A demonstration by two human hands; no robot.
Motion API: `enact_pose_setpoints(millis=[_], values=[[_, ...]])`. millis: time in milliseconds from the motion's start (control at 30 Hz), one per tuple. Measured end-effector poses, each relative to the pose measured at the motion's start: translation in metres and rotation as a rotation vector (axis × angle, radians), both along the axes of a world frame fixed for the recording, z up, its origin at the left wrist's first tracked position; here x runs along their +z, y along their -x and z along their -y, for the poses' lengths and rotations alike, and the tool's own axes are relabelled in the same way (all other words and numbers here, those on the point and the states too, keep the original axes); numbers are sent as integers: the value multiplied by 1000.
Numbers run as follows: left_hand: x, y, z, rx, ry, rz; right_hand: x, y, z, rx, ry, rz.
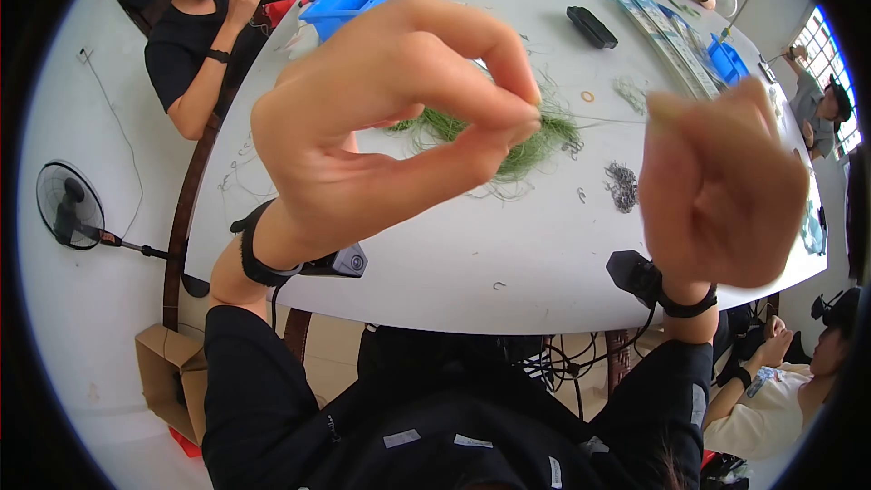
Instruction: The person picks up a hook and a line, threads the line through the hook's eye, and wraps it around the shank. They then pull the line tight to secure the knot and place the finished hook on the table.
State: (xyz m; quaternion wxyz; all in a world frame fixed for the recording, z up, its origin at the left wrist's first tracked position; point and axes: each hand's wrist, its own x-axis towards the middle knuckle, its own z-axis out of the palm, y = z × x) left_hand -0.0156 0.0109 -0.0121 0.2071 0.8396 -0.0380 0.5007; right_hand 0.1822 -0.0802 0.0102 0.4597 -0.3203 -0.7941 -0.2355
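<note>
My left hand [381,109] is raised over the white table [426,286], thumb and fingertips pinched together. From that pinch a thin, pale fishing line [594,117] runs nearly level to my right hand [726,186], which is closed and blurred by motion. Whatever sits inside either pinch is too small to make out. Behind the left fingertips lies a loose bundle of green line [531,150]. A pile of small dark fish hooks [621,187] rests on the table between my hands. One single hook [499,286] lies near the front edge.
A blue bin [358,2] stands at the back left, a black case [592,27] farther right. Long flat packs [667,41] and another blue bin [728,61] line the right side. Several people sit around the table. A fan [68,204] and cardboard box [168,372] stand left.
</note>
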Motion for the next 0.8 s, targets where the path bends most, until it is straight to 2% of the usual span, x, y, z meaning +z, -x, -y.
enact_pose_setpoints(millis=[67,133,200,233,300,400,533,667,800], values=[[1,0,2,-31,23,-41,-7,8,-11,13,174,-272],[2,2,4,-40,49,-71,-10,6,-22,39,473,-400],[2,3,4,-11,50,-72,-17,8,-28,127,745,-404],[2,3,4,9,37,-55,-22,13,-30,162,789,-436],[1,2,1,48,1,-9,-21,15,-26,158,707,-207],[0,3,-4,114,-108,46,-27,21,-25,286,459,-158],[0,0,-8,151,-212,42,-15,21,-15,317,163,-43],[1,-3,4,173,-213,-39,1,1,-8,219,119,29],[-6,-8,6,22,-112,-37,-4,0,-13,33,255,-198]])
